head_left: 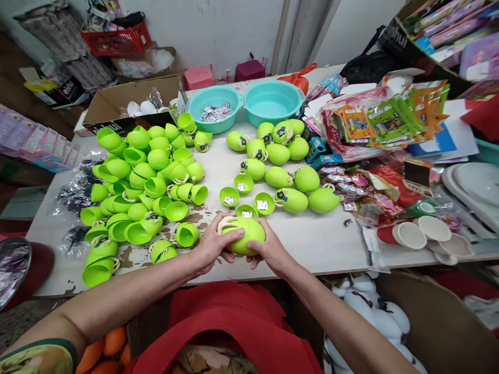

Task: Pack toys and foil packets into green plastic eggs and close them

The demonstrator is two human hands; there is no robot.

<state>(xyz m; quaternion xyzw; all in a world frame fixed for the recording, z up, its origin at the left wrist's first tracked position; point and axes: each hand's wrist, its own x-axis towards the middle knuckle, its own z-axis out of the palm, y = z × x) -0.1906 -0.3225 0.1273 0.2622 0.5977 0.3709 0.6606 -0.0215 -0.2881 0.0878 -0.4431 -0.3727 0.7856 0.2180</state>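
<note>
Close to the table's front edge, a green plastic egg (246, 236) is gripped between my two hands, its halves together along a visible seam. My left hand (213, 240) wraps its left end, where pale claw-like fingers stick out; my right hand (270, 248) clasps the right end. Just beyond lie several open egg halves (228, 197) with small silvery packets (262, 204) inside. Behind them, to the right, rests a group of closed green eggs (278, 177), some with a dark figure on the shell. Loose green half shells (144, 176) are heaped at the left.
Two turquoise basins (273, 101) stand at the back; the left one holds silvery packets (215, 112). A cardboard box (132, 96) is behind the shells. Snack packets (393, 119), paper cups (409, 235) and a white scale (473, 192) crowd the right. A dark red bucket (37, 267) stands left.
</note>
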